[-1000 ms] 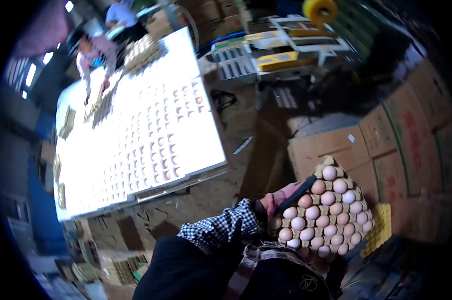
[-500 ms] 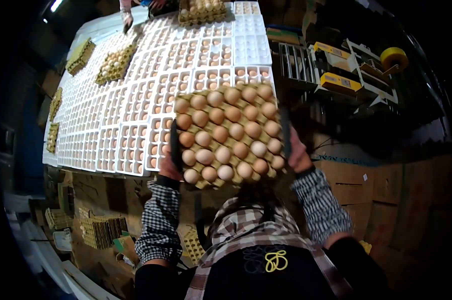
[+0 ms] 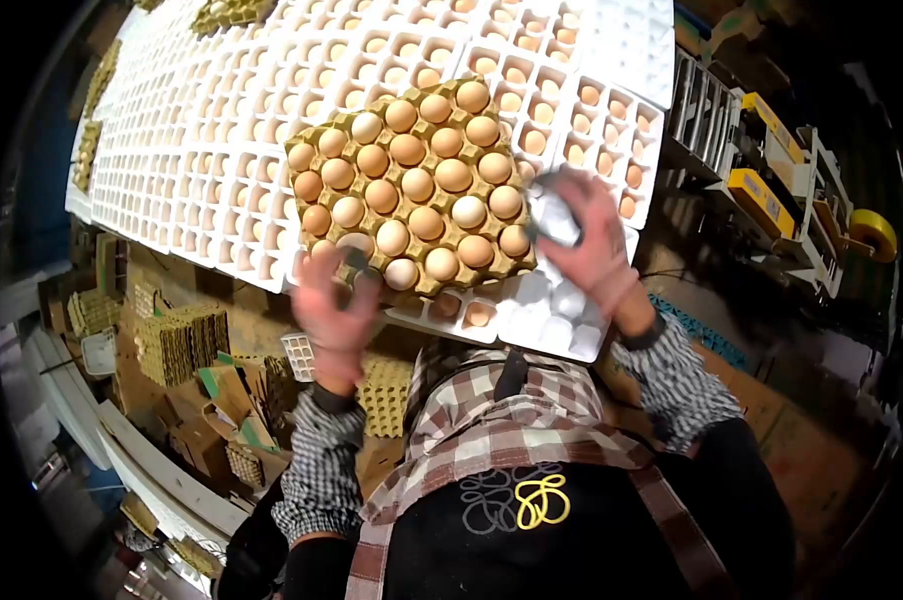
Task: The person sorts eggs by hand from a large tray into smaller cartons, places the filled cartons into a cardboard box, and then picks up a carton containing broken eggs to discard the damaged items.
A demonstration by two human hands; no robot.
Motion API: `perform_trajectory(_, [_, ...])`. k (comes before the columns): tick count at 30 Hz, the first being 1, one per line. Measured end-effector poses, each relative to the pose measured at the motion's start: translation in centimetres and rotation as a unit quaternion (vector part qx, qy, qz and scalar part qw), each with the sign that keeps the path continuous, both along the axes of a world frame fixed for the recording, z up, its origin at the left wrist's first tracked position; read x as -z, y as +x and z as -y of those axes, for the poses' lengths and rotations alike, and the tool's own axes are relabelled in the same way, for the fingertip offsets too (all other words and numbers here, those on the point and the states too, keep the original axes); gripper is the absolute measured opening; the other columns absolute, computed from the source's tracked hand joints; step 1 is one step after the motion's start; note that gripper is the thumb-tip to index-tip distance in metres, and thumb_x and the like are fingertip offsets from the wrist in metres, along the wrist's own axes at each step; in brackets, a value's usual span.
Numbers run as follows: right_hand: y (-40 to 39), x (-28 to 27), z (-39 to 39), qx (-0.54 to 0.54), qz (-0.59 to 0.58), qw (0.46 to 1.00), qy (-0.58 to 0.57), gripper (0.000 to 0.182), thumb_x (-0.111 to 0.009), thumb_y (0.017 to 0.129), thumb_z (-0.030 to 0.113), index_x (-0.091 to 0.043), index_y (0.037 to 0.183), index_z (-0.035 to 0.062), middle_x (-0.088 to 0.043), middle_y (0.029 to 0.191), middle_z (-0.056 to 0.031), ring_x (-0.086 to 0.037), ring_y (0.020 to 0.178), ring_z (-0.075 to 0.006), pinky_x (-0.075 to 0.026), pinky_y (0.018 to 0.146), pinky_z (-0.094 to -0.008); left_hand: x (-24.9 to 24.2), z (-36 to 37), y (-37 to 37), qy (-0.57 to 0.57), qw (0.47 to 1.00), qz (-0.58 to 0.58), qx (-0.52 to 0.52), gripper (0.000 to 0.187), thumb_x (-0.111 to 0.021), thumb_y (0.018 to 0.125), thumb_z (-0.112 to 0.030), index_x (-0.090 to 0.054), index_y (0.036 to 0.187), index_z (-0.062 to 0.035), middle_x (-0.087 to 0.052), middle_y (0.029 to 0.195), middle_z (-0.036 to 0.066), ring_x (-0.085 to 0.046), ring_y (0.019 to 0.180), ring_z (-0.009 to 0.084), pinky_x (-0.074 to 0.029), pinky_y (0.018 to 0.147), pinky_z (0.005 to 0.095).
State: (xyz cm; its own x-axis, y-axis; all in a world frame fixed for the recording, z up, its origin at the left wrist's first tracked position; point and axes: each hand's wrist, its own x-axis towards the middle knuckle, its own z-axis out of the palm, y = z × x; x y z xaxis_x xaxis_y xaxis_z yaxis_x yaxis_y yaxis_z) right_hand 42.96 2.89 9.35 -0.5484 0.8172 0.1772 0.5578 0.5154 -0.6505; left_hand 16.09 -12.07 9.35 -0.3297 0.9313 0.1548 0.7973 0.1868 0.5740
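From above, a person leans over a table of eggs. Taking the clock as centred on the brown pulp tray [image 3: 496, 270], which lies just ahead of the apron [image 3: 516, 395], the left hand [image 3: 333, 315] is at 7 o'clock and the right hand [image 3: 593, 245] between 3 and 4. Both hands have thumb and fingers parted, beside the tray's near-left corner and right edge, a spacing that would suit steadying it from two sides. Motion blur hides whether any fingertip touches it.

The tray lies flat, slightly turned, over white trays [image 3: 261, 283]; its cups hold the eggs [image 3: 426, 222] upright and apart, presumably so none rolls or knocks another. It covers part of the white trays below, hiding their compartments. Egg-filled white trays spread from 8 round to 2 o'clock, and another white tray [image 3: 546, 340] juts out between 4 and 5.

Off the table, stacked pulp trays [image 3: 181, 345] stand at 8 o'clock, with cut cardboard [image 3: 236, 400] at 7, crowding the floor. A machine with yellow panels [image 3: 761, 205] and a yellow roll [image 3: 873, 235] are well apart, at 3.
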Motion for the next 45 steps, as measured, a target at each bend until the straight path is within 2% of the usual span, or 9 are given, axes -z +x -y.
perform_trajectory(3, [-0.6, 3.3, 4.4, -0.122, 0.244, 0.96, 0.06, 0.049, -0.07, 0.066, 0.018, -0.061, 0.114, 0.0209, -0.049, 0.128, -0.0107, -0.046, 0.116, -0.0365, -0.041, 0.094, -0.0442, 2.5, -0.5, 5.0, -0.049, 0.956, -0.223, 0.182, 0.058, -0.077, 0.059, -0.022, -0.059, 0.115, -0.0166, -0.058, 0.112, 0.009, -0.052, 0.107, 0.0289, -0.039, 0.092, 0.0431])
perform_trajectory(9, [1.2, 4.0, 2.8, 0.018, 0.035, 0.988, -0.15, 0.052, -0.077, 0.065, 0.024, -0.062, 0.113, 0.0139, -0.053, 0.114, -0.0142, -0.051, 0.106, -0.0343, -0.041, 0.096, -0.0432, 0.0, -1.5, 0.7, -0.064, 0.834, 0.547, 0.025, 0.041, -0.067, 0.072, -0.004, -0.056, 0.112, -0.0046, -0.057, 0.104, 0.007, -0.058, 0.096, 0.0236, -0.047, 0.084, 0.0357])
perform_trajectory(15, [1.0, 7.6, 5.2, 0.137, -0.284, 0.924, -0.218, 0.034, -0.066, 0.085, 0.022, -0.06, 0.113, 0.005, -0.062, 0.105, -0.0061, -0.06, 0.096, -0.0181, -0.05, 0.083, -0.0331, -1.3, -6.4, 0.9, -0.191, 0.942, -0.202, 0.189, 0.043, -0.077, 0.07, -0.025, -0.059, 0.108, -0.0131, -0.059, 0.108, 0.007, -0.059, 0.098, 0.0287, -0.051, 0.077, 0.0397])
perform_trajectory(19, [1.2, 5.5, 6.2, 0.128, -0.482, 0.776, -0.386, 0.024, -0.052, 0.098, 0.021, -0.058, 0.114, 0.0048, -0.065, 0.09, -0.0035, -0.061, 0.078, -0.0116, -0.051, 0.07, -0.0256, 0.1, -7.3, -0.5, -0.158, 0.964, -0.068, 0.202, 0.047, -0.079, 0.069, -0.028, -0.054, 0.104, -0.0094, -0.061, 0.104, 0.009, -0.062, 0.093, 0.0296, -0.051, 0.077, 0.0405])
perform_trajectory(20, [0.9, 3.5, 4.9, -0.024, -0.195, 0.976, -0.089, 0.026, -0.063, 0.09, 0.019, -0.06, 0.112, 0.0058, -0.064, 0.091, -0.006, -0.059, 0.073, -0.0121, -0.05, 0.071, -0.0244, -0.3, -7.3, -1.0, -0.166, 0.972, -0.003, 0.167, 0.047, -0.079, 0.069, -0.027, -0.053, 0.104, -0.0086, -0.061, 0.104, 0.012, -0.063, 0.091, 0.0319, -0.051, 0.077, 0.0411])
perform_trajectory(23, [-5.1, 1.3, 6.0, -0.043, 0.158, 0.974, 0.157, 0.027, -0.073, 0.071, 0.016, -0.068, 0.097, 0.01, -0.065, 0.09, -0.0108, -0.064, 0.078, -0.0245, -0.053, 0.074, -0.0348, -1.4, -7.6, 0.6, -0.036, 0.985, -0.037, 0.165, 0.047, -0.072, 0.076, -0.022, -0.056, 0.12, -0.0187, -0.059, 0.11, 0.014, -0.064, 0.089, 0.032, -0.052, 0.075, 0.0418])
perform_trajectory(29, [0.5, 1.7, 3.7, 0.162, -0.348, 0.796, -0.468, 0.02, -0.066, 0.082, 0.008, -0.068, 0.101, 0.0022, -0.07, 0.093, -0.0081, -0.068, 0.083, -0.0174, -0.054, 0.075, -0.0281, -0.8, -8.2, 5.6, -0.126, 0.934, -0.251, 0.221, 0.045, -0.073, 0.074, -0.024, -0.064, 0.118, -0.0263, -0.047, 0.129, 0.012, -0.06, 0.101, 0.0283, -0.052, 0.079, 0.0385])
perform_trajectory(39, [0.6, 4.4, 4.5, -0.022, 0.115, 0.99, -0.075, 0.062, -0.078, 0.067, 0.025, -0.057, 0.125, 0.0186, -0.046, 0.131, -0.0195, -0.058, 0.109, -0.0345, -0.049, 0.09, -0.0407, 3.7, -8.2, 3.2, -0.008, 0.988, 0.11, 0.105, 0.046, -0.079, 0.072, -0.027, -0.065, 0.113, -0.0122, -0.063, 0.111, 0.009, -0.065, 0.091, 0.0207, -0.053, 0.071, 0.0328])
perform_trajectory(45, [1.0, 4.4, 2.5, -0.018, -0.111, 0.977, -0.179, 0.047, -0.075, 0.073, 0.02, -0.064, 0.118, 0.0144, -0.059, 0.116, -0.0137, -0.062, 0.098, -0.0248, -0.052, 0.081, -0.0311, 0.2, -3.3, 5.3, -0.051, 0.374, 0.926, 0.012, 0.055, -0.046, 0.094, -0.054, -0.051, 0.133, -0.0157, -0.048, 0.136, 0.018, -0.05, 0.08, 0.0141, -0.039, 0.058, 0.0256])
